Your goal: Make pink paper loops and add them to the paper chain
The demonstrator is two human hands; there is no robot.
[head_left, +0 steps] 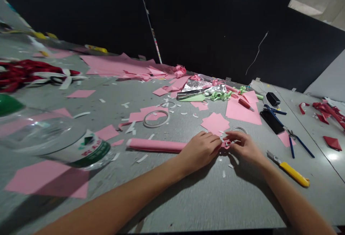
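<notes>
A long pink paper tube lies across the grey table, its pale end to the left. My left hand is closed over the tube's right end and covers it. Just right of those fingers, a small curled pink paper piece shows between my two hands. The thumb and fingers of my right hand pinch this piece; whether it is joined to the tube is hidden. Behind the hands lie a stack of pink paper squares and a roll of tape, partly covered by my right hand.
A yellow utility knife, blue-handled pliers and a black phone lie right. A clear plastic bottle is at left. Another tape roll, paper scraps and green curls lie farther back, before a black partition.
</notes>
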